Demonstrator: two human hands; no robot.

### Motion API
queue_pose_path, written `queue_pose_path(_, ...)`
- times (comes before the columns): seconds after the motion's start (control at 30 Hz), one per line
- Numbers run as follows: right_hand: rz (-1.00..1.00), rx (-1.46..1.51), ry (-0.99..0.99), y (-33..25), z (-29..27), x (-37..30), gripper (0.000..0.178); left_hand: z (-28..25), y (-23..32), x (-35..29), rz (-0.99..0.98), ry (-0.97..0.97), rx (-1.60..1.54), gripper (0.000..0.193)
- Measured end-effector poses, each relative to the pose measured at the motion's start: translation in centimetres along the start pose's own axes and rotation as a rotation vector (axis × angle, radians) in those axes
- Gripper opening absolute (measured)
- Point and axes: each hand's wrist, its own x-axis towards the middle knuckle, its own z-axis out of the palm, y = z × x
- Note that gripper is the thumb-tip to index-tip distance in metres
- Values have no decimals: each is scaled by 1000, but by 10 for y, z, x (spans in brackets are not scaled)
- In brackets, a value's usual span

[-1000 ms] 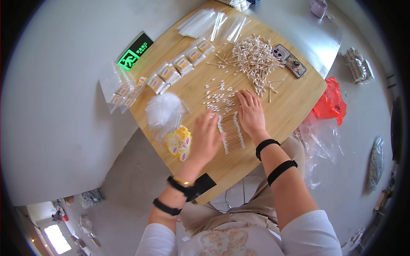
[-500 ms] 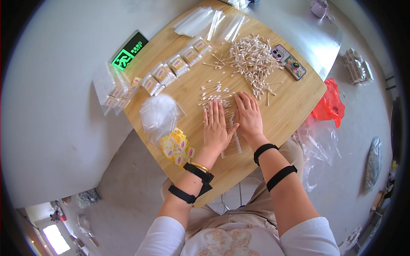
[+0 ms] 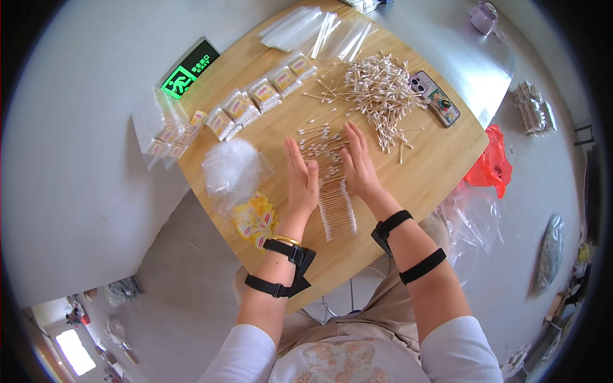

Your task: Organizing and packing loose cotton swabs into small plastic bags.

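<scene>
A column of cotton swabs lies side by side on the table, even at the near end and looser at the far end. My left hand stands on edge along its left side, fingers stretched out and palm turned inward. Along the right side my right hand is held the same way, its fingers straight and close to the far swabs. Neither hand holds anything. Beyond them is a large loose heap of cotton swabs, with a few strays around it.
Packed swab packets form a row at the left. Nearer are clear plastic bags and yellow cards. Flat clear sleeves lie at the far edge. A phone rests right of the heap. A red bag hangs by the right edge.
My hands were lying flat over the swabs, close together. Both have moved apart and turned on edge, uncovering the swab column between them.
</scene>
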Motion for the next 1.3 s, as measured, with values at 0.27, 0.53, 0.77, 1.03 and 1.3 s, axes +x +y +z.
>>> queue_pose_path(0.27, -50, 67, -8, -6, 24, 4, 53, 16, 16, 12, -21, 43, -312, 88)
queue_pose_path(0.53, 36, -286, -41, -8, -35, -24, 49, -3, 18, -9, 205, -243, 882, 88)
queue_pose_path(0.77, -43, -439, -12, -5, -30, -28, 50, 10, 23, 1, 170, -308, 852, 94)
queue_pose_path(1.03, -51, -466, 7, -4, -28, -29, 48, 12, 20, -5, 203, -292, 827, 94)
queue_pose_path(1.3, -58, -480, 20, -2, -27, -29, 47, 7, 22, -14, 241, -325, 763, 90)
